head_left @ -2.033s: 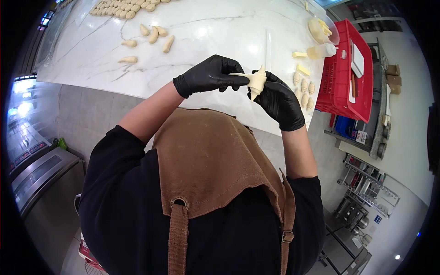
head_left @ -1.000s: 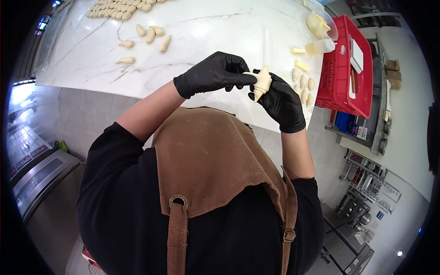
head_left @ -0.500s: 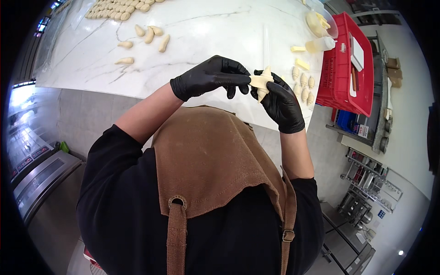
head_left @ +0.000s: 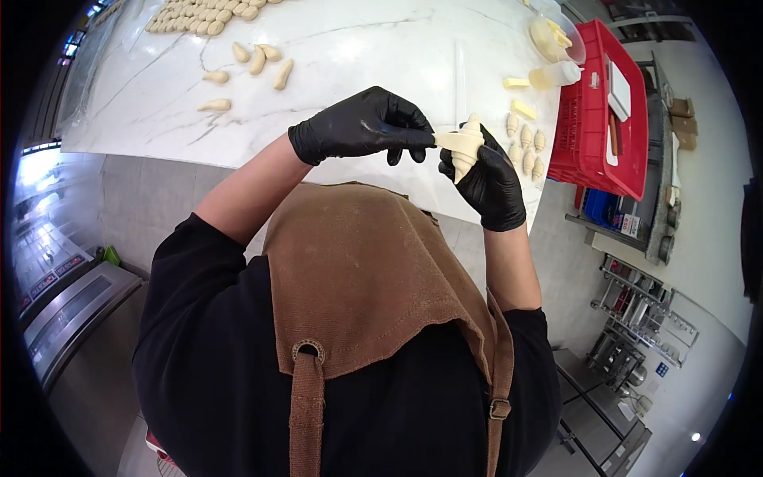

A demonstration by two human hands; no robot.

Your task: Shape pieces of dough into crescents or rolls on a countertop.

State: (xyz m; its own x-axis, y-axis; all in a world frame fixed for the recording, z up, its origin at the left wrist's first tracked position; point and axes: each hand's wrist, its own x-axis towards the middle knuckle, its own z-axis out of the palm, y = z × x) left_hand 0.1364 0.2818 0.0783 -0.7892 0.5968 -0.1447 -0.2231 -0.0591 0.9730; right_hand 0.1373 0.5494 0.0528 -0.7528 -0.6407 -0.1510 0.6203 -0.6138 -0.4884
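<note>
Both my hands wear black gloves and are raised over the near edge of the marble-patterned table. A pale strip of dough, mostly wound into a ridged, pointed roll (head_left: pixel 465 151), is held between them. My right hand (head_left: pixel 494 184) grips the rolled part, its thumb in front and fingers behind. At the strip's loose tail, my left hand (head_left: pixel 373 127) pinches the end between thumb and fingertips. Just right of my right hand, several finished rolls (head_left: pixel 526 137) lie in rows. Further left on the table are several teardrop dough pieces (head_left: pixel 257 60).
Many dough pieces (head_left: pixel 199 16) lie close together at the far left of the table (head_left: pixel 366 56). Two butter sticks (head_left: pixel 522 110), a squeeze bottle (head_left: pixel 556 75) and a clear bowl (head_left: pixel 548 38) stand at the right. Beside the table is a red crate (head_left: pixel 584 119).
The dough roll has grown thicker and its loose tail shorter. My left hand has shifted slightly left, still pinching the tail.
</note>
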